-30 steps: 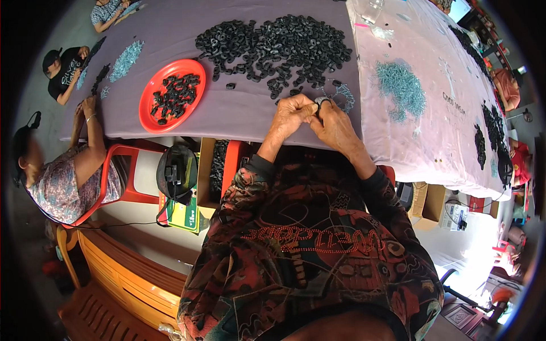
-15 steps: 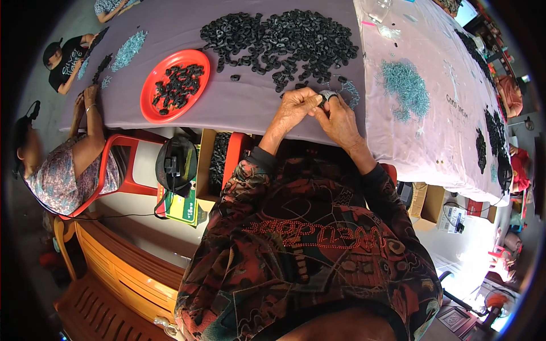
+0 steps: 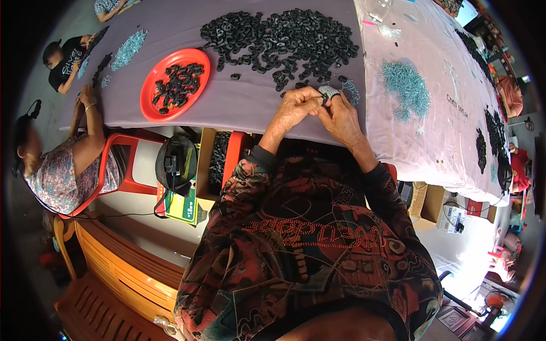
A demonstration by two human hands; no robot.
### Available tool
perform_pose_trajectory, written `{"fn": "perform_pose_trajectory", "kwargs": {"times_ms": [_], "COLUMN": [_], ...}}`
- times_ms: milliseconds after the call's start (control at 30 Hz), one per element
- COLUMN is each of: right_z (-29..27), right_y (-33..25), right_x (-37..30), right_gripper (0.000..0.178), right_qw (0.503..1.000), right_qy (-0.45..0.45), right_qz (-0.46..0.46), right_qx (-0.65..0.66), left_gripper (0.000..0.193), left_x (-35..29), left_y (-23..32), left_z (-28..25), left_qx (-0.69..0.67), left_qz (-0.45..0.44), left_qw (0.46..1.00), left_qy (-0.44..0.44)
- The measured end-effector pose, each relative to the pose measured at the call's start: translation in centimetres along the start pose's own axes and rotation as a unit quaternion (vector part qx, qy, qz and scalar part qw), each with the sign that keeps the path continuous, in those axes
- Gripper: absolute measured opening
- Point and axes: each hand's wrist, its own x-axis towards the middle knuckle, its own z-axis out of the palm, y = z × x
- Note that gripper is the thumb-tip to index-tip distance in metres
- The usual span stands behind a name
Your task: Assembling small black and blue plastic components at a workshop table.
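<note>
My left hand and my right hand meet at the table's near edge. Between their closed fingertips is a small black plastic part; its far side is hidden by the fingers. A grey wrap covers a finger of the right hand. Just beyond the hands lies a big heap of similar black plastic parts. Small silvery-blue pieces, too fine to make out, lie in a curved strip beside my right hand.
A red plate with several black parts stands to the left. Silvery-blue piles lie on the pink cloth and at the far left. A person sits at left on a red chair. A wooden bench stands behind.
My hands stay in the same place while the fingers shift slightly. The right hand's grey-wrapped finger has lifted a little, and the black part shows more plainly between the fingertips.
</note>
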Motion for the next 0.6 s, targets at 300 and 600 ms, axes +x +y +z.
{"fn": "perform_pose_trajectory", "kwargs": {"times_ms": [300,600], "right_z": [0.16,-0.03], "right_y": [0.33,0.18], "right_x": [0.03,0.04], "right_gripper": [0.032,0.026], "right_qw": [1.000,1.000], "right_qy": [-0.004,-0.005], "right_qz": [-0.006,0.000], "right_qx": [-0.007,0.006], "left_gripper": [0.009,0.006], "left_x": [-0.07,0.06], "left_y": [0.17,-0.18], "left_z": [0.05,0.16], "left_qx": [-0.025,-0.024], "left_qz": [0.006,0.014], "left_qw": [1.000,1.000], "left_qy": [-0.002,0.003]}}
